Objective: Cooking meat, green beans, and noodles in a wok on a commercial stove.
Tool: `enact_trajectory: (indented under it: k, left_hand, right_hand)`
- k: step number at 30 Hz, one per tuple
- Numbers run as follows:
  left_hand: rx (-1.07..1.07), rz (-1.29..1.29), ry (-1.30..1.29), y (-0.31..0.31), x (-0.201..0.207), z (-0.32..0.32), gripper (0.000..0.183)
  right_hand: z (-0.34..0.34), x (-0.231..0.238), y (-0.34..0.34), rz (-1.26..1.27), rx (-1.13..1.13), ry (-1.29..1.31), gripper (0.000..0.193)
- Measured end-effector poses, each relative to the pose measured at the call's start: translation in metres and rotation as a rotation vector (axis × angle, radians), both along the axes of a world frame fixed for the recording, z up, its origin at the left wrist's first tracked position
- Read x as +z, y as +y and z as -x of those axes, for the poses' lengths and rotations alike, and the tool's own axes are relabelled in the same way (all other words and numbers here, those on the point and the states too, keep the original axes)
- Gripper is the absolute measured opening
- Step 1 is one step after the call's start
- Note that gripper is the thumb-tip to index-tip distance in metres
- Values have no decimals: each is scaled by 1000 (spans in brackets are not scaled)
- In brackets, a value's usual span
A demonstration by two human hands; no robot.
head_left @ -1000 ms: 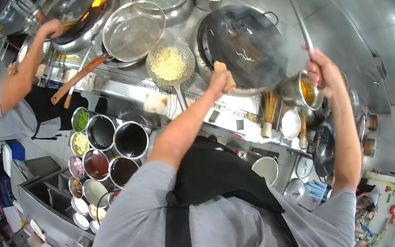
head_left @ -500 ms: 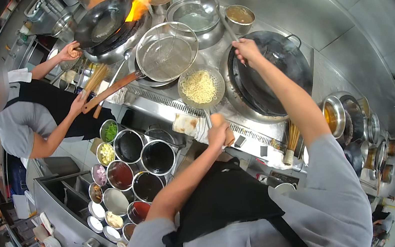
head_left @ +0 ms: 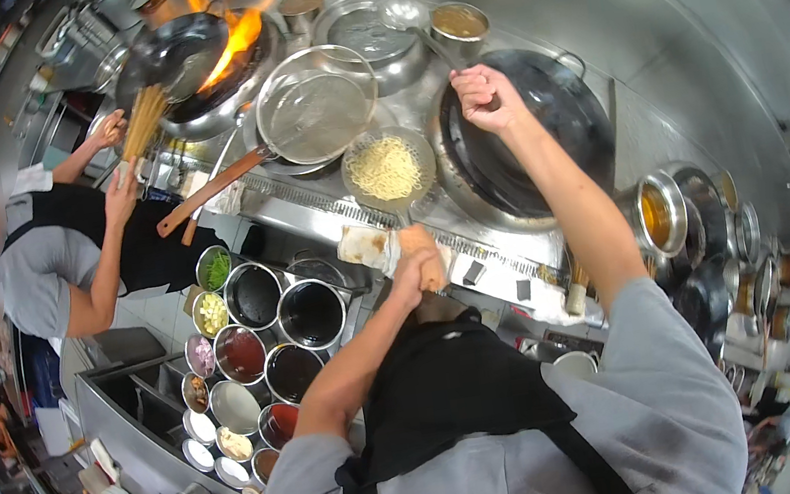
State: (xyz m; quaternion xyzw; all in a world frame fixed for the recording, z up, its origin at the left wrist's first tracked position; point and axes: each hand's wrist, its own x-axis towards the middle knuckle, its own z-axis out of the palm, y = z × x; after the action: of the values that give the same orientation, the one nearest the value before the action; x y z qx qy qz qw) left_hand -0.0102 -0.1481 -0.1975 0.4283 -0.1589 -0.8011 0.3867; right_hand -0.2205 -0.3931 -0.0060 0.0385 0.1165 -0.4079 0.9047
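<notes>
My left hand [head_left: 411, 273] is closed around the wooden handle of a perforated strainer [head_left: 364, 188]. Pale noodles [head_left: 386, 168] lie in the strainer's bowl, which is left of a dark wok [head_left: 540, 130]. Above that wok's near-left part, my right hand [head_left: 489, 98] grips the handle of a metal ladle [head_left: 403, 13]. The ladle's bowl is over the right side of a round metal pot [head_left: 367, 31] at the back of the stove; whether it touches the liquid is unclear. A large mesh skimmer [head_left: 315, 107] with a wooden handle rests left of the noodles.
On the left, a co-worker holds a bamboo brush [head_left: 143, 121] beside a flaming wok [head_left: 178, 70]. Several tubs of dark and red sauces [head_left: 313, 314] stand at lower left. Steel bowls [head_left: 657, 210] are at right. A stained cloth [head_left: 365, 245] lies on the stove's front edge.
The ladle's bowl has moved down and left toward the pot's right side. The strainer of noodles has shifted slightly left in view. The co-worker has raised the bamboo brush toward the flaming wok.
</notes>
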Motion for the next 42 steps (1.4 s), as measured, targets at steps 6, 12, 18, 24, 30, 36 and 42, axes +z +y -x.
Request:
enact_trajectory:
  k: [6, 12, 18, 24, 30, 36, 42]
  left_hand:
    - [-77, 24, -51, 37, 65, -46, 33]
    - [-239, 32, -222, 69, 192, -73, 38]
    - [-484, 144, -314, 24, 230, -42, 46]
    - [-544, 155, -174, -39, 221, 41, 46]
    - [-595, 217, -43, -63, 215, 91, 45]
    - [-617, 232, -76, -71, 213, 111, 45]
    - [-512, 634, -357, -50, 192, 107, 41]
  right_hand:
    - [61, 103, 117, -14, 4, 24, 8]
    - [117, 129, 228, -55, -127, 282, 12]
    - [139, 131, 315, 37, -176, 410, 12]
    - [153, 131, 351, 44, -157, 818, 14]
    - [159, 85, 393, 370, -163, 1770, 27]
    - [140, 39, 408, 339, -270, 1759, 31]
    - [119, 47, 442, 368, -536, 1887, 32]
